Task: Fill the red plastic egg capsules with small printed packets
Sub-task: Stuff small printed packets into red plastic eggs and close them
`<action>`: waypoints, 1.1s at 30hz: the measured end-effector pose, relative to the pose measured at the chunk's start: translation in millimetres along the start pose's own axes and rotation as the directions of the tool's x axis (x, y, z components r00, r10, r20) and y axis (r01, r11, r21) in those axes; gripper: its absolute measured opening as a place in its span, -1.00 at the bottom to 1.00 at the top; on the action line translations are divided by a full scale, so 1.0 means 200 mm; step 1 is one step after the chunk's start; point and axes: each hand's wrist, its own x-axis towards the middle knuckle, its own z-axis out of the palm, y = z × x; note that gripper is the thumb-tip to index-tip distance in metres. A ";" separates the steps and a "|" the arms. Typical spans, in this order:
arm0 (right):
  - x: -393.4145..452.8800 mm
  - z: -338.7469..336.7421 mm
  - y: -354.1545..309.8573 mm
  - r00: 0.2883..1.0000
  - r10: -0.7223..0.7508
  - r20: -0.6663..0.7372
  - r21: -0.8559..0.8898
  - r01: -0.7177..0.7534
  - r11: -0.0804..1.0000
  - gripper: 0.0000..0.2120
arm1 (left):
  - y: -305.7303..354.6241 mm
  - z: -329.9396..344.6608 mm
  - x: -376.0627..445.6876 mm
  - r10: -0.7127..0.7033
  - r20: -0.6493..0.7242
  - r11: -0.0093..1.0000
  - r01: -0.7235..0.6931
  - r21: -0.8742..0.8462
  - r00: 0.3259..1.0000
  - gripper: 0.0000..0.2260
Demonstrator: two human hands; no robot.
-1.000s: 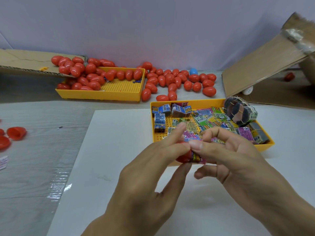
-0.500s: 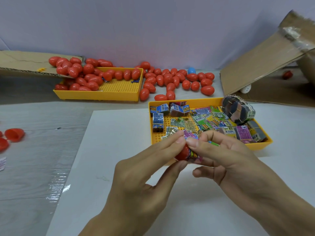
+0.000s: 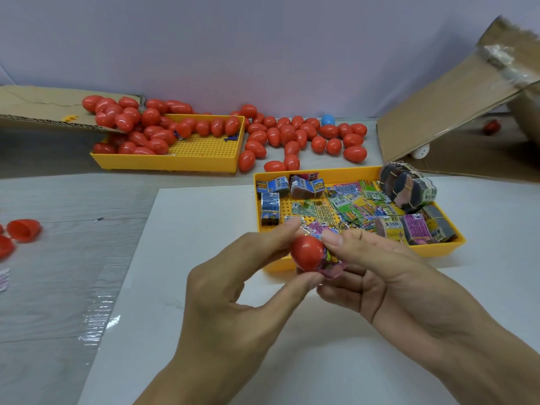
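Two hands pinch it: left hand (image 3: 233, 290) holds glossy red egg capsule (image 3: 308, 252), right hand (image 3: 388, 276) its crumpled printed packet (image 3: 333, 263).

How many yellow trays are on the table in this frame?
2. One yellow tray sits at the back left, partly filled with red eggs; the other yellow tray lies nearer, behind the hands, holding printed packets.

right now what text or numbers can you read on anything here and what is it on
"9": on the purple packet at the near right of the packet tray.
"9": on a small tag of a loose packet mid-tray.
Blue packets: barcodes and bold print show, too blurred to read.
Packet going into the red egg held by both hands: print unreadable.
Red eggs and cardboard: no text seen.
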 end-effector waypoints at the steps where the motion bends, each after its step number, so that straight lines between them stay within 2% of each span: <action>1: 0.00 0.00 0.00 1.000 0.008 0.009 0.003 -0.008 1.000 -0.61 | 0.00 0.00 0.00 -0.006 -0.007 1.000 0.006 -0.004 1.000 -0.66; 9: 0.02 -0.02 0.00 0.998 0.062 0.012 0.039 -0.062 0.997 -0.40 | -0.01 0.03 -0.02 0.011 -0.011 0.999 -0.011 0.036 1.000 -0.67; 16: 0.02 -0.01 0.01 0.997 0.071 0.013 0.042 -0.072 0.997 -0.47 | -0.03 0.03 -0.02 -0.041 -0.018 0.996 0.040 -0.075 0.999 -0.73; 19: 0.01 0.00 0.00 1.000 0.014 0.027 -0.052 -0.012 0.999 -0.58 | -0.03 0.04 -0.03 -0.087 -0.013 0.973 0.083 -0.217 0.996 -0.70; 22: -0.01 0.00 -0.01 0.996 -0.052 0.075 -0.099 0.060 0.993 -0.70 | -0.03 0.04 -0.03 -0.062 -0.031 0.967 0.052 -0.248 0.998 -0.66; 27: -0.01 0.00 -0.02 0.980 0.075 0.185 -0.015 -0.073 0.997 -0.70 | -0.01 0.05 -0.04 -0.039 -0.049 0.971 0.026 -0.236 0.998 -0.68; 33: 0.00 -0.02 -0.01 0.967 0.147 0.206 0.119 -0.174 0.977 -0.65 | -0.01 0.06 -0.04 -0.063 -0.089 0.955 0.034 -0.293 0.994 -0.74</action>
